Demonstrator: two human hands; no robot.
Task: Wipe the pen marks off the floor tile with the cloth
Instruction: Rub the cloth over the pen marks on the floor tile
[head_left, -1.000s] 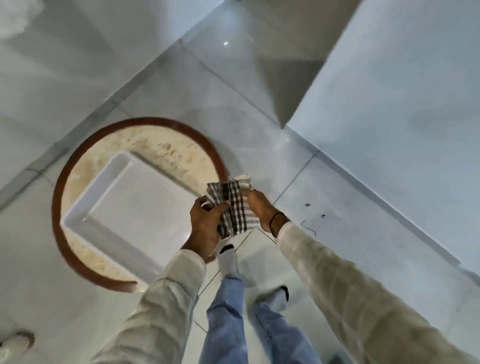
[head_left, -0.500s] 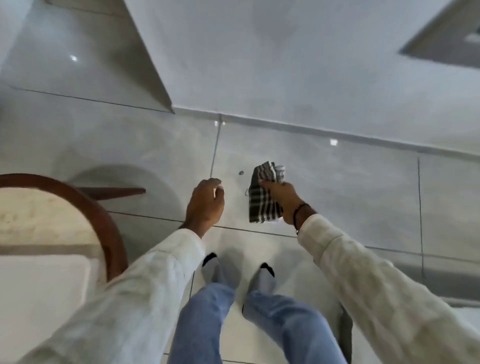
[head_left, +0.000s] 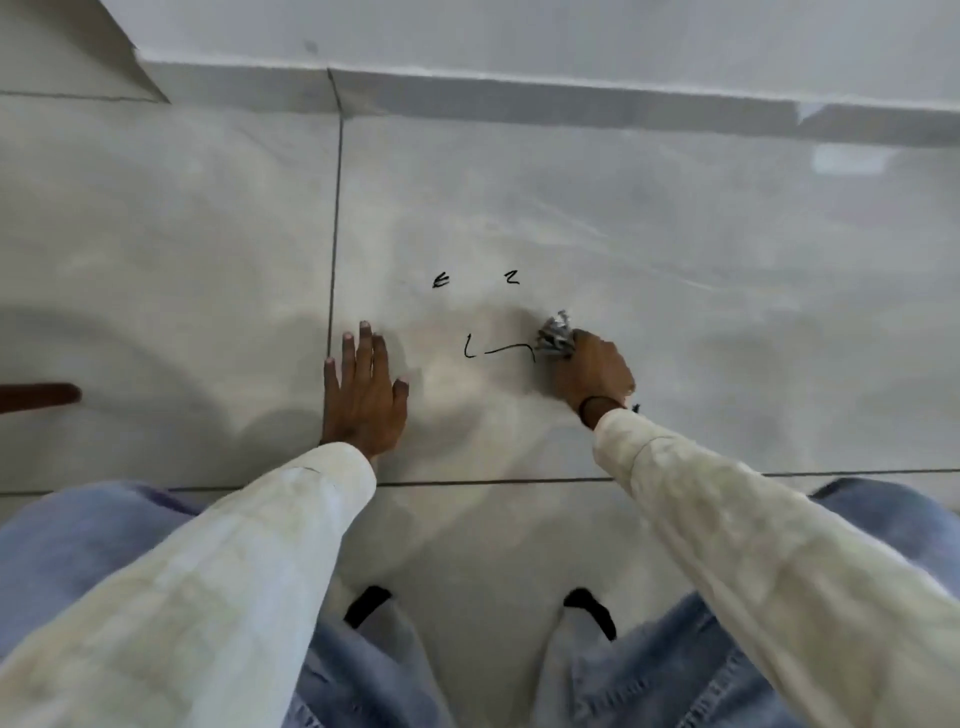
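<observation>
Pale grey glossy floor fills the frame, with a white wall (head_left: 519, 31) and skirting across the top. A dark grout line runs down left of centre, another crosses the lower middle. The tile (head_left: 675, 249) between them carries black pen marks (head_left: 498, 351) at centre frame: a long hooked stroke, and above it two small scribbles, one at centre-left and one at centre-right.

The left hand (head_left: 363, 389) lies flat on the tile, palm down, fingers spread and extended, empty, beside the vertical grout line and left of the marks.

The right hand (head_left: 592, 369) is closed in a fist around the cloth (head_left: 556, 335), bunched up, with only a checked tuft showing past the knuckles. The cloth sits at the right end of the long stroke and appears pressed to the tile; contact is blurred.

Cream sleeves and blue jeans occupy the lower frame. A brown wooden piece (head_left: 39, 397) enters at the left edge.
</observation>
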